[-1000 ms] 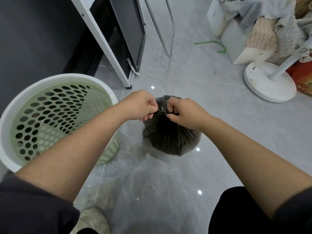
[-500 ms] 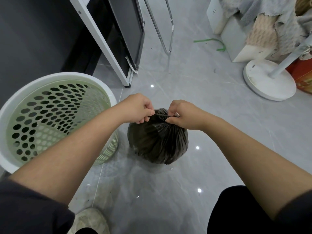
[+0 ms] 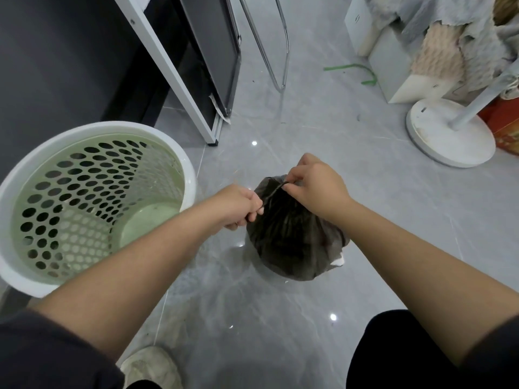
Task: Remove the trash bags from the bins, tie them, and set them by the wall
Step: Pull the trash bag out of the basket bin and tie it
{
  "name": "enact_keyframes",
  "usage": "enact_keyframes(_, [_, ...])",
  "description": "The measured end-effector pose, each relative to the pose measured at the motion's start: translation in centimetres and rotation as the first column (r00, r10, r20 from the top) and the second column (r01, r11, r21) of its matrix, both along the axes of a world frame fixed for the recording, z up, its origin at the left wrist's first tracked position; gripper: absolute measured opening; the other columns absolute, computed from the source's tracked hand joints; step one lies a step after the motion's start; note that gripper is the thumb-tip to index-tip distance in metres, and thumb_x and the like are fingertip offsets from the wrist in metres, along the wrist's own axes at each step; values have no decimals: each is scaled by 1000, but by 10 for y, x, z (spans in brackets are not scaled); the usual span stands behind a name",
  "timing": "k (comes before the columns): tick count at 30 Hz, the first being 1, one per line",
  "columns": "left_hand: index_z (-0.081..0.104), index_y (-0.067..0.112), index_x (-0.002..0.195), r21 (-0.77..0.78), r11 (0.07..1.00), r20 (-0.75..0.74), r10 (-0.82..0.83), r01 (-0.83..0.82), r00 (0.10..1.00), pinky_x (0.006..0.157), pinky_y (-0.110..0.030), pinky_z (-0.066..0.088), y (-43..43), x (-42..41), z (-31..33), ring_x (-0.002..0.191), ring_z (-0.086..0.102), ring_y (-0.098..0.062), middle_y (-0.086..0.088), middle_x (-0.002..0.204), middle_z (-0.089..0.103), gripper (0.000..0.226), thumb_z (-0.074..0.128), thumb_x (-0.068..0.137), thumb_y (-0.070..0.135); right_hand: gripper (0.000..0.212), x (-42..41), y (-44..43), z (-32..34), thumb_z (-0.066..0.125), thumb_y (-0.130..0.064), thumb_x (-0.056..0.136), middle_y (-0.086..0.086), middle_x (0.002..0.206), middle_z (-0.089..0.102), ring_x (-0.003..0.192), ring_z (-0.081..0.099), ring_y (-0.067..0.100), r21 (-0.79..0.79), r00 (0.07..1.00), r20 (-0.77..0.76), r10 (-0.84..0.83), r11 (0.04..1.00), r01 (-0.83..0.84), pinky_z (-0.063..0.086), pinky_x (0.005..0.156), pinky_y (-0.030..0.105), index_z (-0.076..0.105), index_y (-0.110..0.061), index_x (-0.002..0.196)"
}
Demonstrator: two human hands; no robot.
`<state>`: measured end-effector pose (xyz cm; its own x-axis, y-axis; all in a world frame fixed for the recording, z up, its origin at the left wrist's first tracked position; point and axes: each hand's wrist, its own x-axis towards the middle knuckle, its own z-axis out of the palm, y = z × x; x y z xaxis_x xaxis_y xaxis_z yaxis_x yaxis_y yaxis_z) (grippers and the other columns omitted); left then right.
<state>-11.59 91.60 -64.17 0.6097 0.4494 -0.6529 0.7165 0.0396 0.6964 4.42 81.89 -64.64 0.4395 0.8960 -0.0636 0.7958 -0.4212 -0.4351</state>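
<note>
A full black trash bag [image 3: 292,237] rests on the grey tile floor in the middle of the head view. My left hand [image 3: 238,207] grips one twisted strand of the bag's top, pulled down and left. My right hand [image 3: 314,182] pinches the other strand at the bag's top, a little higher and to the right. The strand stretches taut between the two hands. To the left stands a perforated pale green bin [image 3: 92,200] with a white rim, holding no bag.
A dark wall [image 3: 56,66] and a white-framed black panel [image 3: 213,51] lean at the upper left. A white fan base [image 3: 449,136] and a white box [image 3: 393,60] draped with cloths sit at the upper right. A green strap [image 3: 351,68] lies on the floor.
The hands have pulled apart: the left moved down and left, the right up and right, drawing the bag's strands taut. The bag has shifted right on the floor.
</note>
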Motion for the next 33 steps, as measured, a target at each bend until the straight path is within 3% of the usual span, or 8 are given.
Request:
enact_keyframes(5, [56,18,71,-164,972,68,181,-168,981,36,-14,23,-42,11,-17,44,35,-10,2,61,48,30,44,98,22,8,-8,0,0,64,-17,85,-5,60,65,47,51,5,-65,832,-467,-300,950,306,42,49,17,70,-16,79])
enact_keyframes(10, [59,12,72,-166,942,135,315,-292,940,37,-16,25,-60,17,-22,42,36,-12,-1,60,49,30,45,98,20,11,-15,4,9,55,-3,89,9,75,70,35,49,3,-252,423,-770,-477,837,485,30,32,14,57,-10,82])
enact_keyframes(14, [58,10,70,-134,944,153,320,-301,935,34,-15,26,-65,15,-29,40,37,-14,-3,59,51,32,46,98,18,14,-20,8,13,47,0,95,10,69,70,45,65,7,-423,80,-849,-523,762,490,48,37,15,49,-10,86])
enact_keyframes(17, [59,11,69,-111,966,128,248,-235,960,35,-18,33,-65,12,-32,40,44,-14,-4,59,57,31,47,97,19,15,-17,5,15,47,-1,96,10,67,69,48,66,10,-420,167,-842,-513,817,395,55,46,18,48,-11,85])
enact_keyframes(22, [61,8,76,28,999,-54,-21,22,998,39,-22,45,-41,6,-16,41,58,-16,-7,65,67,18,49,89,12,16,-7,0,27,47,0,90,10,72,70,54,68,12,-310,723,-618,-309,941,137,57,54,21,53,-10,80])
enact_keyframes(25, [64,10,78,268,962,53,29,-42,998,41,-19,42,-14,8,-2,39,56,-8,-3,67,68,18,49,88,15,18,-9,-7,29,45,1,84,7,73,72,60,70,15,-272,935,-353,-40,960,-61,54,53,18,54,-13,77])
enact_keyframes(29, [64,14,83,278,947,223,98,-160,970,56,-21,41,12,20,3,58,58,-8,1,75,68,15,50,87,11,12,-7,-15,20,49,-4,82,4,64,58,62,57,25,-231,937,21,349,913,-335,50,58,34,54,-14,77])
enact_keyframes(33, [67,17,95,242,970,288,-69,-3,955,64,-17,44,20,32,-1,73,56,-8,5,86,65,16,55,88,9,21,-3,-34,9,70,-4,72,1,55,42,45,42,24,-205,680,360,639,765,-610,30,40,28,52,-15,73])
